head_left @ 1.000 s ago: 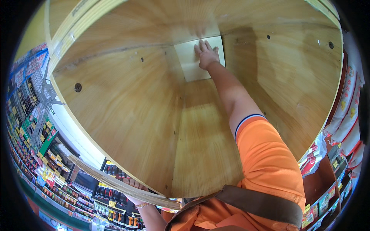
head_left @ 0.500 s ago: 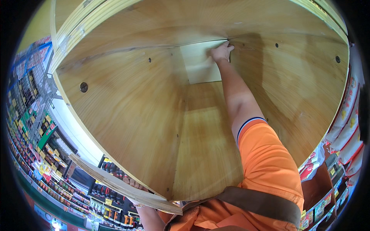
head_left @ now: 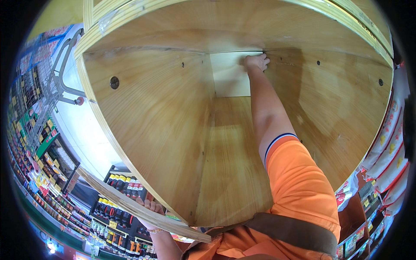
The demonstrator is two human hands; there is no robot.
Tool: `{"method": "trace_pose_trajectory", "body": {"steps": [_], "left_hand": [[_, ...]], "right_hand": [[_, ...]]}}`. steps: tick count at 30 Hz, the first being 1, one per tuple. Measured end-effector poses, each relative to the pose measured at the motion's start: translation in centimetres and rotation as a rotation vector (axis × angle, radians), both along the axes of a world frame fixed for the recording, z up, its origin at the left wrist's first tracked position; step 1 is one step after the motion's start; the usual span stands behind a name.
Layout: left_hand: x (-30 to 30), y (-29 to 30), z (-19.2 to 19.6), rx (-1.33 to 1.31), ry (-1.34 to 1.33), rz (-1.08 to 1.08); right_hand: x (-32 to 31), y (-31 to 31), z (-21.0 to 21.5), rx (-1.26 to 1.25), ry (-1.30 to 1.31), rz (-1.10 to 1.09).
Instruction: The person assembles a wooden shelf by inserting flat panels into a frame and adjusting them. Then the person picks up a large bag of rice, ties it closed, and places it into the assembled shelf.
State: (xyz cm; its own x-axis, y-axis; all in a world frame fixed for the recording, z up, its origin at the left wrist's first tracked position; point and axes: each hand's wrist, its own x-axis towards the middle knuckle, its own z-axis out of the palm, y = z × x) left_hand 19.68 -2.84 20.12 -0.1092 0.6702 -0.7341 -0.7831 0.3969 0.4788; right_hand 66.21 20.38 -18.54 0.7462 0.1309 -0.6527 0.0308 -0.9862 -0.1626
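The right hand (head_left: 257, 62) is deep inside an open wooden cabinet (head_left: 156, 125), at the upper right corner of a pale rectangular panel (head_left: 229, 78) that stands against the far end. The panel's lower edge meets the cabinet's wood-grained floor, and its top edge lies close under the ceiling. The fingers of this hand look bent and close together at the corner, but the back of the hand hides the tips, so I cannot tell whether they pinch the panel's edge or only press on it. The arm stretches straight inward from a short orange sleeve (head_left: 299, 173) with a dark and white cuff; a brown strap (head_left: 294, 229) crosses the orange clothing below. At the lower left, the left hand (head_left: 152, 206) has its fingers curled over a long wooden board (head_left: 130, 203), which slants down toward the body outside the cabinet; a bracelet (head_left: 157, 231) circles that wrist. Dark round spots dot both side walls. Beyond the cabinet's left edge are a grey metal shopping cart (head_left: 63, 71) and shelves of dark bottles (head_left: 115, 207); at the right, white sacks (head_left: 390, 151) with red edges are stacked.
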Motion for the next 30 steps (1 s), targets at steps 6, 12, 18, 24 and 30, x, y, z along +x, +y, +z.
{"method": "trace_pose_trajectory", "body": {"steps": [6,12,18,24,30], "left_hand": [[-0.2,-0.1,-0.4,0.001,-0.011,0.004],[-0.3,0.5,-0.8,0.004,-0.022,-0.012],[0.1,1.7,-0.8,-0.057,0.042,0.005],[1.9,3.9,0.6,-0.342,0.19,0.082],[3.4,5.3,0.3,-0.481,0.461,0.257]], "right_hand": [[0.7,-0.3,0.8,-0.065,0.04,-0.003],[1.0,-0.5,1.8,-0.072,0.029,-0.019],[0.7,-4.0,3.6,0.129,-0.065,0.096],[-0.5,-5.7,8.6,0.34,-0.001,0.563],[-6.4,-11.9,14.0,0.645,-0.153,1.173]]}}
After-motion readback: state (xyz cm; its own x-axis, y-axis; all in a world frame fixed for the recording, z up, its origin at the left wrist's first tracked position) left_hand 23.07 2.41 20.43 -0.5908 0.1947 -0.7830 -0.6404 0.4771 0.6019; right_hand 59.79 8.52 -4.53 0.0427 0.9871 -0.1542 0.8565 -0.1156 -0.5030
